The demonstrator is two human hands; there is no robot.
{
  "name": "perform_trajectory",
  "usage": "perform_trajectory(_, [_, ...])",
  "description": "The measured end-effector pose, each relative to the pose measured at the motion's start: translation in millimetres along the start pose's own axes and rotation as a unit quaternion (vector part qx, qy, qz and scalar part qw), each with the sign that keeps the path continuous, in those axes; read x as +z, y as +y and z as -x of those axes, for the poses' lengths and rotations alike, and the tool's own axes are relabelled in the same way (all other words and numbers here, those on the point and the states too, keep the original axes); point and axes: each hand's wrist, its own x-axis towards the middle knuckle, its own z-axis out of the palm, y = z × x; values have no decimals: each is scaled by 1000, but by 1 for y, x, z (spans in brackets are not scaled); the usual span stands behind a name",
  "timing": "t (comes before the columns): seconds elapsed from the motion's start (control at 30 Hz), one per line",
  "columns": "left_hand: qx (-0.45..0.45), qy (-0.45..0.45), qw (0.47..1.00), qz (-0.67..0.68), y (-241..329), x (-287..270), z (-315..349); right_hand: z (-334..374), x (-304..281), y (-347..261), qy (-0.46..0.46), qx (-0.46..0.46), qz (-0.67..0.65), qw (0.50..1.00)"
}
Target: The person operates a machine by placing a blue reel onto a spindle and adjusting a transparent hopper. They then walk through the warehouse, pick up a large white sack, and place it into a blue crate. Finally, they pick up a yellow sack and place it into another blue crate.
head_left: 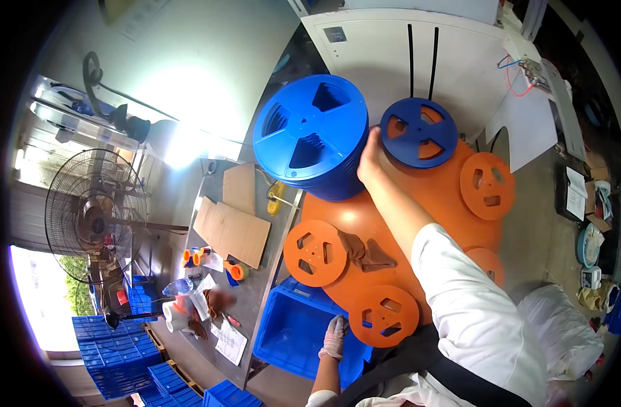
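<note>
A tall stack of blue reels (305, 129), with cut-out windows in its top disc, stands at the far side of a large orange round table. My bare right hand (369, 159) lies against the right side of the stack, thumb upward; some of its fingers are hidden. To its right, a darker blue reel (419, 133) sits on an orange disc. My left hand (333, 337), in a pale glove, is low over a blue crate (281, 336), just left of the nearest orange disc (384, 316). Its fingers look loosely extended with nothing visible in them.
The orange table (419, 203) carries more orange discs (315, 253) and a brown cloth (366, 254). At left, a grey bench (219, 298) holds cardboard (232, 230), orange tape rolls, a bottle and papers. A fan (95, 216) stands beyond it. A white machine panel (385, 61) rises behind.
</note>
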Motion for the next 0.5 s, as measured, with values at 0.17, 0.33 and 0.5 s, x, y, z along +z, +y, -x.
perform_trajectory(0.17, [-22,67,994,85,-20,-4,-32,-7,7,-14,123,88,58,987])
perform_trajectory(0.33, [-23,20,997,64,-41,-8,-27,-22,10,-15,139,-73,175,972])
perform_trajectory(0.5, [-3,32,999,2,-39,-9,-22,-6,30,-37,163,-137,199,956])
